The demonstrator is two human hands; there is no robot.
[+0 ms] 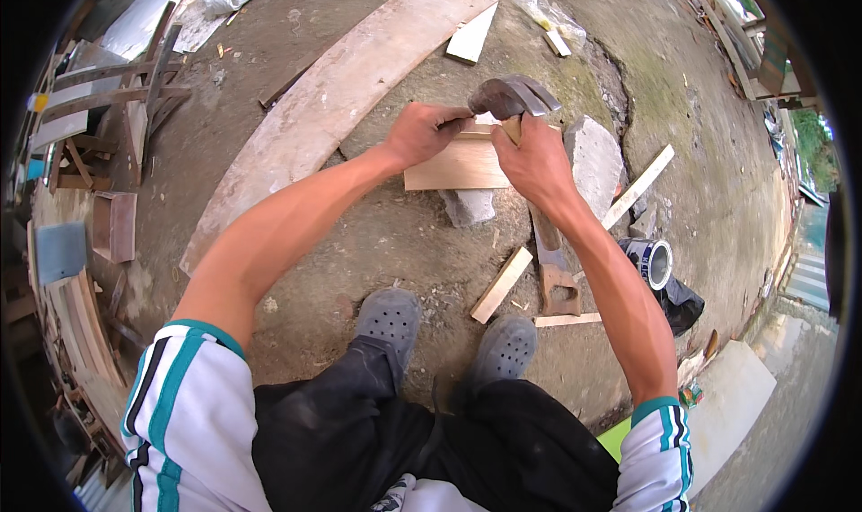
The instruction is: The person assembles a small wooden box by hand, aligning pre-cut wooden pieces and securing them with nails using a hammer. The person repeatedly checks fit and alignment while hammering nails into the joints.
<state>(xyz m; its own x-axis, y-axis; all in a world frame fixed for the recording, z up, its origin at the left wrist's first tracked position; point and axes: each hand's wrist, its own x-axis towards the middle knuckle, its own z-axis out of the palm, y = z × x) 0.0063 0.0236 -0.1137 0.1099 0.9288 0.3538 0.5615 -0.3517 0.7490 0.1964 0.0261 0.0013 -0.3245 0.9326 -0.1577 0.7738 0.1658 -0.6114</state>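
My right hand (537,157) is wrapped round the wooden handle of a claw hammer (516,96). The hammer's metal head lies sideways above the work, its face close to the fingertips of my left hand (426,133). Those fingers are pinched together at the far edge of a light wooden piece (458,168); whatever they hold is too small to make out. The wooden piece rests on a rough lump of concrete (469,207), and my right hand hides its right part.
A long weathered board (332,108) lies to the left. On the right are a concrete slab (594,164), a handsaw (558,288), a wood strip (637,187) and a tin can (654,262). A short wood block (501,285) lies near my feet. Wooden frames (117,95) stand far left.
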